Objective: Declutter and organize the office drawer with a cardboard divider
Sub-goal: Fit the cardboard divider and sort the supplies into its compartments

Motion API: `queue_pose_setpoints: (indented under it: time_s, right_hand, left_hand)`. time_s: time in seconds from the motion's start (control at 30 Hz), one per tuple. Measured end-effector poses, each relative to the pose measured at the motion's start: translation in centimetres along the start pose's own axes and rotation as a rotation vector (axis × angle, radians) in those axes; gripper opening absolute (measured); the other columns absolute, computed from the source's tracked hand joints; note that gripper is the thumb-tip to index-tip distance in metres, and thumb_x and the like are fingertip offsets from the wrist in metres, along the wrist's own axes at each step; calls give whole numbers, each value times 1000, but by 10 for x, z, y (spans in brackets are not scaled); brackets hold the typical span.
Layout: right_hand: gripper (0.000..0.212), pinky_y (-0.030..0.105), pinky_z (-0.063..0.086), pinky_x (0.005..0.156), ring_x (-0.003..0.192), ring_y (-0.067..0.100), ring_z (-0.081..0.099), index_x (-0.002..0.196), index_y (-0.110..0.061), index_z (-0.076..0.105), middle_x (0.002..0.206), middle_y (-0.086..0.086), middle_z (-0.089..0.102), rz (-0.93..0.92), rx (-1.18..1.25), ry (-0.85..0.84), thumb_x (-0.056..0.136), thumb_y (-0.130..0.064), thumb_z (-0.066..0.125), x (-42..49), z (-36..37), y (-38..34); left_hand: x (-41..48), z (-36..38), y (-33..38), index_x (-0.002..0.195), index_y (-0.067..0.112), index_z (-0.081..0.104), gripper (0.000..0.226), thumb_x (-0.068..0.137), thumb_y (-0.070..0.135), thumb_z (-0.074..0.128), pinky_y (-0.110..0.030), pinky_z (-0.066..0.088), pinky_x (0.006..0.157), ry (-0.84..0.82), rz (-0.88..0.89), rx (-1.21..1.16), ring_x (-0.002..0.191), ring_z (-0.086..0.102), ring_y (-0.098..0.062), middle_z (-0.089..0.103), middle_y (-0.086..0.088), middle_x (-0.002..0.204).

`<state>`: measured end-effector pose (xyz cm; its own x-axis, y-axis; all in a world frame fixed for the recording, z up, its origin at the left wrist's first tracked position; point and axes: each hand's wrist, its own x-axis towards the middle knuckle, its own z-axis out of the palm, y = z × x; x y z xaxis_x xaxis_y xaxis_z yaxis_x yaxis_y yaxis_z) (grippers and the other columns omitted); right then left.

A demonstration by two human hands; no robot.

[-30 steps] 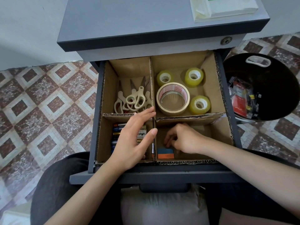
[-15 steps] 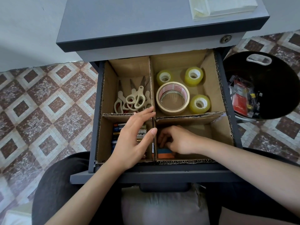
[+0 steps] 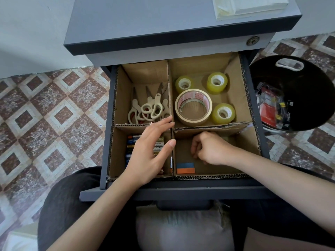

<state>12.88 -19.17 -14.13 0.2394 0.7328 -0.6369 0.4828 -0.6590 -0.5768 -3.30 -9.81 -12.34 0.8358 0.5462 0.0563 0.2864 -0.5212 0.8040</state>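
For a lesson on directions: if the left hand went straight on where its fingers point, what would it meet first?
Probably the cardboard divider, its cross wall at the fingertips, then the large tape roll; depth unclear.

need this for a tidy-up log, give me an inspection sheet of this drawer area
surface: open drawer lined with a four-compartment cardboard divider
job's things: scissors back left; big tape roll and three small tape rolls back right; batteries front left; orange-blue block front right
clutter: nothing seen
grips: left hand fingers straight over the batteries; right hand curled in front right compartment, hold hidden
cables: nothing seen
surroundings: black bin with litter at right, tiled floor
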Motion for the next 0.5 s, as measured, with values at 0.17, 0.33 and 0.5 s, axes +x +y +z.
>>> queue_pose_setpoints:
  time_s: [0.17, 0.33, 0.5]
  right_hand:
    - [14, 23, 48, 52, 48, 15, 58, 84, -5, 63, 87, 16, 72, 129, 3, -67, 87, 0, 50, 3, -1, 3]
    - [12, 24, 50, 54, 49, 15, 58, 85, -4, 61, 90, 16, 71, 140, 39, -113, 89, 0, 50, 5, 2, -1]
    - [15, 20, 46, 50, 46, 13, 56, 82, -6, 59, 85, 11, 71, 153, 56, -127, 90, 0, 48, 4, 1, -3]
  left_hand:
    - [0, 0, 0, 130, 21, 51, 43, 91, 39, 43, -25, 31, 110, 0, 0, -10, 132, 38, -2, 47, 8, 140]
    - [0, 0, 0, 129, 21, 51, 42, 91, 39, 44, -27, 31, 110, 5, 1, -18, 132, 38, -2, 47, 9, 140]
    - [0, 0, 0, 128, 21, 51, 41, 91, 38, 44, -29, 32, 110, 11, 5, -30, 132, 38, -2, 47, 9, 139]
